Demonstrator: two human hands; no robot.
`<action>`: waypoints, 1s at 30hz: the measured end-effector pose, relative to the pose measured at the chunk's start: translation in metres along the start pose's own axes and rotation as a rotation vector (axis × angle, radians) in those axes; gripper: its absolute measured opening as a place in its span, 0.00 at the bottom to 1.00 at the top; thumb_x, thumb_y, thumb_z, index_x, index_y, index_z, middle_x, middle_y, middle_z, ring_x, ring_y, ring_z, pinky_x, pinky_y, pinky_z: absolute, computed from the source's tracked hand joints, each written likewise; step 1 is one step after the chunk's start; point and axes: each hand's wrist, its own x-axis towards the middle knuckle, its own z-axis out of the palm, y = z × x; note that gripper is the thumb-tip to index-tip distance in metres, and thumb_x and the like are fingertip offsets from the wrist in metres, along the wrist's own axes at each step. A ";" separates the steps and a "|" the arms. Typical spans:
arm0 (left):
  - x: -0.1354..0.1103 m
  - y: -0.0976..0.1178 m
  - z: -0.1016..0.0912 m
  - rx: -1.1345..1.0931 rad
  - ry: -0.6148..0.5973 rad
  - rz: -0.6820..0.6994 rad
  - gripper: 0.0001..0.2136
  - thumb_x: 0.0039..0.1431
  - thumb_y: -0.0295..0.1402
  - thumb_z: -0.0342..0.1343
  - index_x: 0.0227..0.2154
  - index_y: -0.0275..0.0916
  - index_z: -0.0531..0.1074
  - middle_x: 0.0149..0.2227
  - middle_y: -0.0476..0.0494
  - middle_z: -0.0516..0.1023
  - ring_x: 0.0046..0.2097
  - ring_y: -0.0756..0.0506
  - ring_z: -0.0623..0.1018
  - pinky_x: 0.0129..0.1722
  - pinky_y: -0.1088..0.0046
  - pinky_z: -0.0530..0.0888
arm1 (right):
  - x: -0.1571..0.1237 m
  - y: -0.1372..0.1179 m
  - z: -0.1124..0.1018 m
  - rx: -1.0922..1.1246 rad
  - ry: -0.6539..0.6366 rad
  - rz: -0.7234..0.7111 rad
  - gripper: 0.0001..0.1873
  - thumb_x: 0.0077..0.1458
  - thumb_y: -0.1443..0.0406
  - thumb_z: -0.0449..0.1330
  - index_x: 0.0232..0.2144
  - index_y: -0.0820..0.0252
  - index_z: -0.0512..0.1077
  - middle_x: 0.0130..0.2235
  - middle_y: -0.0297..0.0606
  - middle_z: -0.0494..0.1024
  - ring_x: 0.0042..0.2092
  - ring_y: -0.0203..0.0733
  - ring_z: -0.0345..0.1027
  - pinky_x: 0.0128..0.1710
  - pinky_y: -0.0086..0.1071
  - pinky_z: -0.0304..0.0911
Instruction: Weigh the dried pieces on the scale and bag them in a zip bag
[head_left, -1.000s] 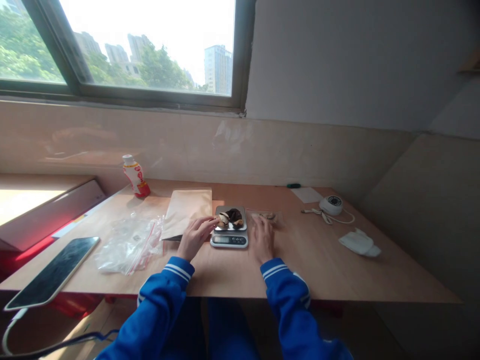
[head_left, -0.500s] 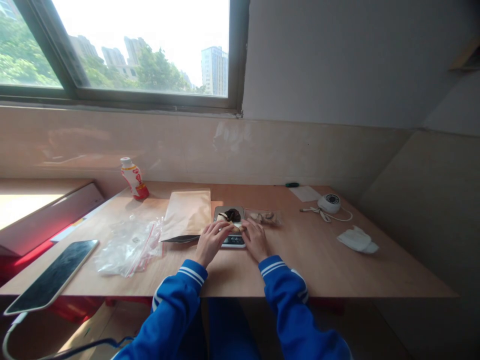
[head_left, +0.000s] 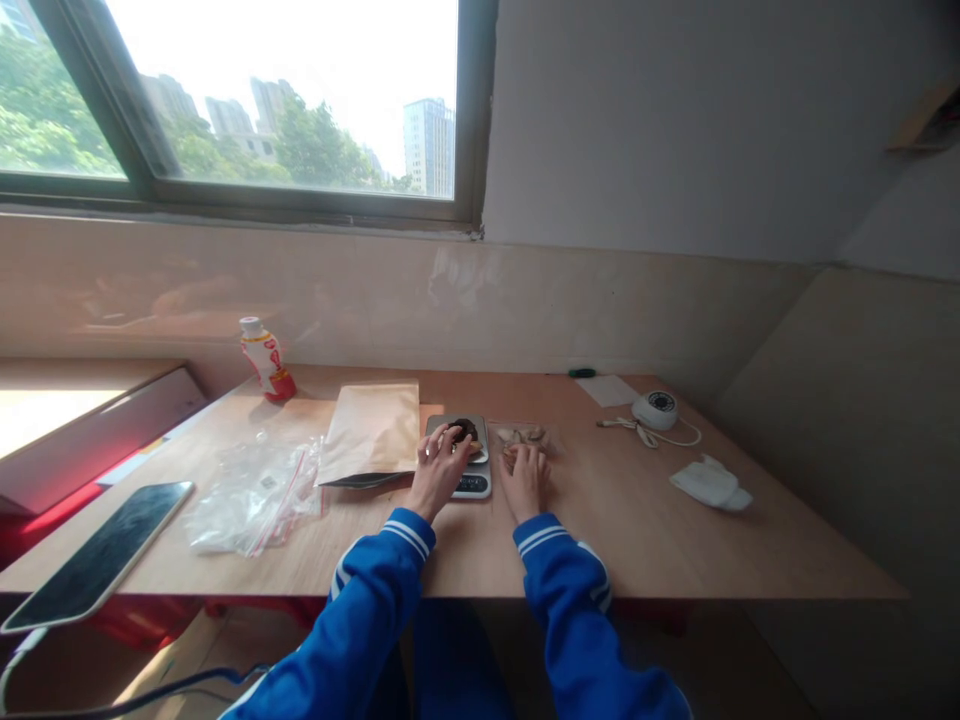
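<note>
A small kitchen scale (head_left: 481, 486) with a metal plate and a dark display lies near the table's middle. On its plate are dark, curled pieces that look like dried mushrooms (head_left: 466, 428). My left hand (head_left: 441, 470) reaches over the plate from the left, its fingers bent and closed around part of this pile. A paler brown piece (head_left: 475, 448) shows by its fingertips. Just right of the scale lies a clear plastic bag (head_left: 551, 440) with light brown dried mushroom pieces. My right hand (head_left: 529, 480) is at the bag's near edge, fingers closed at a brown piece (head_left: 511, 456), partly hidden.
Left of the scale lies a kraft paper pouch (head_left: 371, 430), then clear zip bags (head_left: 247, 500) and a phone (head_left: 97, 550) at the table edge. A bottle (head_left: 268, 360) stands behind. On the right are a white camera (head_left: 656, 409) with cable and a crumpled white tissue (head_left: 711, 484).
My hands have parted from the pale piece they both held over the scale's front. The left moved up over the dark pile; the right shifted right to the plastic bag.
</note>
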 end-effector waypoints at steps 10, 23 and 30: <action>-0.044 -0.066 -0.040 0.033 0.137 -0.265 0.12 0.59 0.28 0.48 0.39 0.43 0.75 0.45 0.41 0.74 0.47 0.39 0.68 0.46 0.60 0.61 | 0.005 0.014 0.001 0.256 0.155 0.250 0.09 0.54 0.63 0.48 0.30 0.59 0.67 0.36 0.45 0.73 0.40 0.49 0.64 0.43 0.42 0.56; -0.078 -0.132 -0.055 0.291 0.198 -1.168 0.18 0.56 0.35 0.46 0.46 0.29 0.67 0.49 0.24 0.68 0.53 0.28 0.64 0.49 0.40 0.58 | 0.005 0.026 0.004 0.422 0.200 0.452 0.10 0.48 0.62 0.47 0.29 0.59 0.66 0.34 0.45 0.73 0.39 0.48 0.65 0.41 0.39 0.60; -0.082 -0.125 -0.075 0.295 0.306 -1.059 0.19 0.53 0.28 0.46 0.49 0.31 0.65 0.55 0.25 0.62 0.56 0.31 0.64 0.51 0.45 0.60 | 0.005 0.029 0.005 0.409 0.184 0.446 0.10 0.48 0.62 0.47 0.30 0.58 0.65 0.35 0.46 0.73 0.40 0.49 0.66 0.42 0.40 0.60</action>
